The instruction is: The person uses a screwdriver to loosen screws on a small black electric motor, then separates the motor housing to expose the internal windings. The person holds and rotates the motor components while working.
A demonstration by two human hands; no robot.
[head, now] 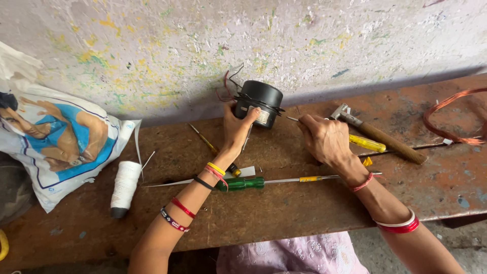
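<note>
A small black electric motor (265,98) with red and black wires stands on a rusty brown workbench (284,203) against the wall. My left hand (237,128) grips its left side and steadies it. My right hand (324,138) holds a yellow-handled screwdriver (366,143), its thin metal tip pointing left at the motor's side. Both wrists wear bangles and threads.
A green-handled screwdriver (242,183) lies across the bench between my arms. A wooden-handled hammer (378,134) lies right of the motor, a copper wire coil (446,119) at far right. A white thread spool (124,186) and a printed plastic bag (56,142) sit at left.
</note>
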